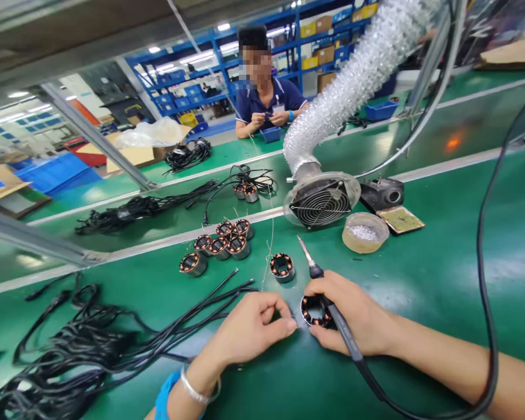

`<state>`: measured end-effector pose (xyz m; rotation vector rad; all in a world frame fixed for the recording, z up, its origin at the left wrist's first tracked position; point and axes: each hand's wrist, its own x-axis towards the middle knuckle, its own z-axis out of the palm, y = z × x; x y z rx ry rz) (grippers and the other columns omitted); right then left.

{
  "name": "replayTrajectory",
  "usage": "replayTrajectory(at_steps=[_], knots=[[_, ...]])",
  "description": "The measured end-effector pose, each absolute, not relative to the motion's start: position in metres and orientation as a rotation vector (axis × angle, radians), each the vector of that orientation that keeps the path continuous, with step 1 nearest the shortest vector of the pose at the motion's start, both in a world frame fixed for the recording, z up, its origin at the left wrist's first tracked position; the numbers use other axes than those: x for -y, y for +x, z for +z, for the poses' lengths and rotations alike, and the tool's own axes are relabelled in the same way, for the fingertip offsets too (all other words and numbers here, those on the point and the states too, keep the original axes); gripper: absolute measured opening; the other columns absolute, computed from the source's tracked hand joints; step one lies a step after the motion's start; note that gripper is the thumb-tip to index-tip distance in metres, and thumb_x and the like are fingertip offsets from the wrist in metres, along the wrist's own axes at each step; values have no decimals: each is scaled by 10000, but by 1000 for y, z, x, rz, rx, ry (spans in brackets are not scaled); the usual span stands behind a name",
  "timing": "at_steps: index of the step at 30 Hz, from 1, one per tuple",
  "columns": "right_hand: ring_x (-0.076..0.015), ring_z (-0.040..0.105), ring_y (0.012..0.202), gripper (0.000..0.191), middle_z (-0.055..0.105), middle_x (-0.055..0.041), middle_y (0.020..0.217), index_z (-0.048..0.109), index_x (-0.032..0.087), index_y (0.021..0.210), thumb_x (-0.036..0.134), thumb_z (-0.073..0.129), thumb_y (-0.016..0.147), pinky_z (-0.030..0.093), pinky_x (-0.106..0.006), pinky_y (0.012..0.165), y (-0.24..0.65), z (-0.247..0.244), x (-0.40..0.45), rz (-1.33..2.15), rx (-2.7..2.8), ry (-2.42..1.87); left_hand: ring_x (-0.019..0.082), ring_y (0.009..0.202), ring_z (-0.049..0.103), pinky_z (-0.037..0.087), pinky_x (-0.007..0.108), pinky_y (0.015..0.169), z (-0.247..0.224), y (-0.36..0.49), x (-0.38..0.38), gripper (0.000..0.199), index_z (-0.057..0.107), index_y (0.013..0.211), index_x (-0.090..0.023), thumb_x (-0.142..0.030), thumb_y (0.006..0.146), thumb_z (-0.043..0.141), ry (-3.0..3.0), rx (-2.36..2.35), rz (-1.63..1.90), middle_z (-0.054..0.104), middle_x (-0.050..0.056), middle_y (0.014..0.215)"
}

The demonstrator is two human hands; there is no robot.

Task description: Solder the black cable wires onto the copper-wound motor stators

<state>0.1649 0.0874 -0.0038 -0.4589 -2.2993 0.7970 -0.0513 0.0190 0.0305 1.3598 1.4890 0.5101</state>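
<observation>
My right hand (350, 315) holds a round motor stator (308, 309) with copper windings between thumb and fingers. A soldering iron (339, 324) also rests in that hand, its metal tip pointing up and away. Just left of the stator, my left hand (258, 326) pinches thumb and index finger together on a thin wire (269, 251) that runs up from the fingers. Another stator (282, 268) stands on the green table (441, 280) beyond my hands. Several more stators (219, 247) are grouped farther left.
Black cables (83, 344) cover the left side. A fume extractor fan (321, 204) with a silver duct (354, 81), a round container (365, 233), a sponge tray (401, 220) and an iron stand (385, 192) are at the back. A person (266, 99) sits across.
</observation>
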Motion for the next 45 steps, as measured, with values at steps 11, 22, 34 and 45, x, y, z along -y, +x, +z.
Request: replayTrajectory(at_steps=[11, 22, 34, 45], knots=[[-199, 518, 788, 369, 572, -46, 897, 499, 196, 1078, 178, 640, 737, 465, -307, 676, 166, -3, -87, 766, 2322, -487, 99, 520, 239, 185, 239, 498, 28, -56, -18, 256, 565, 759, -176, -402, 878, 582, 1429, -1577, 469, 272, -96, 550], [-197, 538, 788, 453, 572, -35, 898, 503, 204, 1084, 145, 686, 674, 470, -303, 674, 165, -3, -89, 797, 2316, -505, 89, 541, 289, 212, 228, 511, 29, -56, -24, 391, 574, 730, -156, -520, 869, 604, 1347, -1387, 539, 397, -59, 587], [-194, 552, 795, 495, 564, -32, 909, 491, 210, 1097, 136, 719, 664, 478, -293, 664, 166, -1, -91, 789, 2337, -519, 72, 485, 168, 109, 249, 471, 34, -51, -13, 452, 686, 770, -136, -588, 764, 711, 1272, -1474, 444, 240, -101, 499], [-188, 596, 703, 378, 589, -30, 865, 495, 251, 1135, 191, 641, 792, 521, -296, 586, 171, -11, -89, 787, 2325, -486, 120, 589, 483, 400, 254, 619, 21, -12, -7, 556, 742, 654, -139, -679, 542, 807, 784, -1227, 820, 634, 20, 634]])
